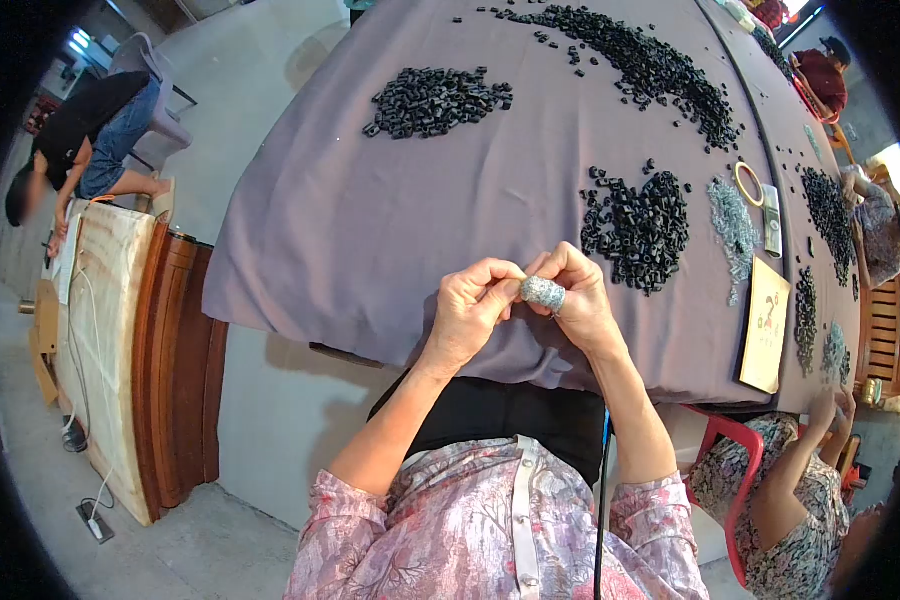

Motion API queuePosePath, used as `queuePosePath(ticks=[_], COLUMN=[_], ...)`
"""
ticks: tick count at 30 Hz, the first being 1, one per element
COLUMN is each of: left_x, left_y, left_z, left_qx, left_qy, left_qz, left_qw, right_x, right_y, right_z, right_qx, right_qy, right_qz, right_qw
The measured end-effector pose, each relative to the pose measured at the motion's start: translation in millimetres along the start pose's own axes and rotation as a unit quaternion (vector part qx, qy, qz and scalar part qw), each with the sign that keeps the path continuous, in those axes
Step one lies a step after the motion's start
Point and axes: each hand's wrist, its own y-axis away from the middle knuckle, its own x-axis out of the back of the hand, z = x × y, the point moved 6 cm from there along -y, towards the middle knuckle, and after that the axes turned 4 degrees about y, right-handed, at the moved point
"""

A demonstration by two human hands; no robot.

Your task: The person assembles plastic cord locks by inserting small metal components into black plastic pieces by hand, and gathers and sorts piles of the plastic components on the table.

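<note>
My left hand (467,308) and my right hand (582,303) meet above the near edge of the cloth-covered table. Both are closed in a pinch, fingertips close together; whatever small piece sits between them is hidden. A grey speckled sleeve-like wrap (543,292) shows at my right hand's fingers, apparently around one of them. Just beyond my right hand lies a pile of small black tubular pieces (638,232). Beside that pile are small clear pieces (733,232).
More black pieces form a heap (436,102) and a long spread (640,60) farther away. A tape roll (748,185) and a tan printed board (765,325) lie to the right. One person sits at right by a red chair (735,440); another bends over a side table (115,300).
</note>
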Motion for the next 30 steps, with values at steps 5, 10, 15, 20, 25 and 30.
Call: queuePosePath(ticks=[5, 10, 15, 20, 25, 30], left_x=[-4.6, -3.5, 0.4, 0.6, 0.7, -2.3], left_y=[-1.2, -2.1, -3.7, -2.2, -1.1, -1.8], left_z=[-2.6, -2.2, -11.0, -5.2, 1.0, 0.9], left_qx=[0.0, 0.012, 0.062, 0.047, -0.011, 0.037], left_qy=[0.001, 0.011, 0.084, 0.045, -0.044, -0.002], left_qz=[0.001, -0.003, -0.022, -0.012, -0.004, -0.028], left_qw=[1.0, 1.0, 0.994, 0.998, 0.999, 0.999], right_x=[3.8, 3.3, -0.8, 1.1, -0.1, -0.8], right_y=[1.9, 0.5, -0.8, -1.1, 1.5, 2.7], right_z=[-4.8, -1.8, -1.3, 3.2, -2.0, -4.2], right_qx=[0.006, -0.006, -0.016, -0.011, 0.015, 0.032], right_qy=[0.025, 0.023, -0.021, -0.005, 0.076, 0.083], right_qz=[0.014, 0.019, -0.005, 0.01, 0.018, 0.013], right_qw=[1.0, 1.0, 1.0, 1.0, 0.997, 0.996])
